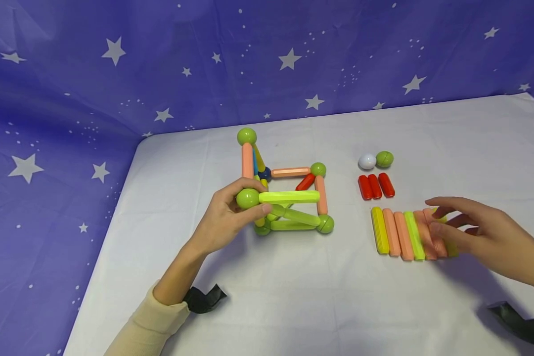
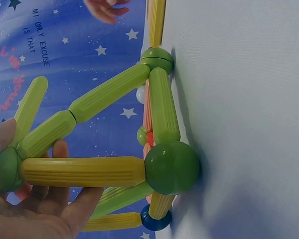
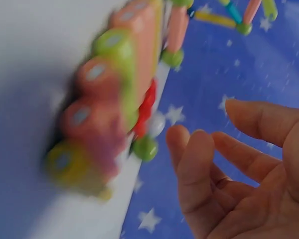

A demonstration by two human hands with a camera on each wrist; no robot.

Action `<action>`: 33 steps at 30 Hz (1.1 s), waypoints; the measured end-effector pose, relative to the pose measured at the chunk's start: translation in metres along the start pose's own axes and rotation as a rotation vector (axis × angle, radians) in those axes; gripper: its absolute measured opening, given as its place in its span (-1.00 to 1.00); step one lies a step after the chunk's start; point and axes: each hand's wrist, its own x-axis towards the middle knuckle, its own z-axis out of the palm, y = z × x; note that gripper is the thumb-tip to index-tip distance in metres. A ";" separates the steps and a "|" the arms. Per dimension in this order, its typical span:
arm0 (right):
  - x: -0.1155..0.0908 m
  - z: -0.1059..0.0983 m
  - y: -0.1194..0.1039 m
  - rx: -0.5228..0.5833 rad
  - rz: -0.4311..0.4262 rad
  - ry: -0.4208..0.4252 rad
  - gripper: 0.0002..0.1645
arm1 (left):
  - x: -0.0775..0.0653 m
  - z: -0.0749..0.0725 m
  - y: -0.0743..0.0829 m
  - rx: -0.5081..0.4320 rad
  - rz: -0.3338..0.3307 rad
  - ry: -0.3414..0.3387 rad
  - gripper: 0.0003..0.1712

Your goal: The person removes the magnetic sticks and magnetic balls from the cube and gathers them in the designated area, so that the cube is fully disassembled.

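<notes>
My left hand (image 1: 220,217) grips an upper green ball (image 1: 247,199) of a magnetic rod-and-ball frame, its fingers behind the yellow upright rod (image 2: 84,172). From that ball a light green rod (image 1: 289,197) sticks out to the right, its far end joined to no ball. Two light green rods run end to end down to the lower right ball (image 1: 325,224). At the back left, another green ball (image 1: 246,136) tops raised rods. My right hand (image 1: 485,232) hovers over a row of loose rods (image 1: 405,237), fingers loosely bent and holding nothing.
Behind the rod row lie several short red rods (image 1: 376,186), with a white ball (image 1: 367,161) and a loose green ball (image 1: 384,159) beyond them. Black straps (image 1: 204,299) hang at both wrists. A blue starry cloth (image 1: 289,59) hangs behind the white table.
</notes>
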 end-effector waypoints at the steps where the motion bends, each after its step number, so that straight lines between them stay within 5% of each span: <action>1: 0.002 0.001 -0.007 0.010 -0.020 0.001 -0.50 | 0.000 0.000 0.000 0.005 0.000 0.000 -0.73; 12: 0.037 0.018 -0.106 0.135 -0.318 -0.045 -0.54 | 0.000 0.000 0.000 0.018 0.001 0.000 -0.73; 18: 0.067 0.032 -0.143 0.216 -0.456 -0.093 -0.60 | -0.001 0.000 0.000 0.001 -0.001 -0.003 -0.73; 25: 0.088 0.043 -0.159 0.310 -0.449 -0.191 -0.66 | 0.000 0.001 -0.001 -0.007 0.005 -0.006 -0.74; 33: 0.094 0.050 -0.165 0.237 -0.412 -0.215 -0.61 | -0.001 0.001 -0.002 -0.034 0.030 0.013 -0.72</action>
